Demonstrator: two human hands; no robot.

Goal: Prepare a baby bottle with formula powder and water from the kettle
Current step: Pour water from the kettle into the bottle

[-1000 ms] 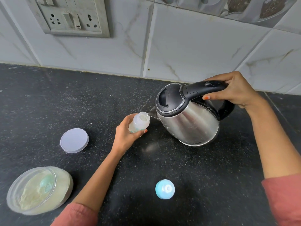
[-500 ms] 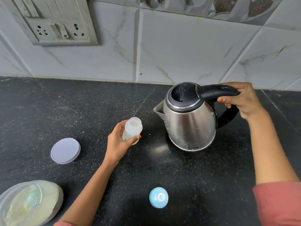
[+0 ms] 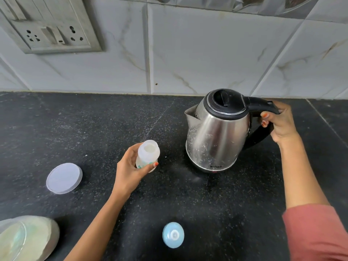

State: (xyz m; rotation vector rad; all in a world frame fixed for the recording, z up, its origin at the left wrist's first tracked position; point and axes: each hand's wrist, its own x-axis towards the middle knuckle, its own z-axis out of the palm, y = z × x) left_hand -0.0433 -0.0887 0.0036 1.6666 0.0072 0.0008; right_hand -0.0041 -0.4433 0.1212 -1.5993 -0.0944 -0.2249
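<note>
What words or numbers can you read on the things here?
No text reads clearly.
On the kettle: a small dark brand mark near the base, too blurred to read.
On the baby bottle: teal print, partly hidden by the left hand, too small to read.
On the socket plate: no writing seen.

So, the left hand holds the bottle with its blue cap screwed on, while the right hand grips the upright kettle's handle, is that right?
Not quite. In the head view the bottle in the left hand is open at the top, and the blue cap lies apart on the counter, nearer the camera. The right hand does grip the handle of the upright kettle.
</note>
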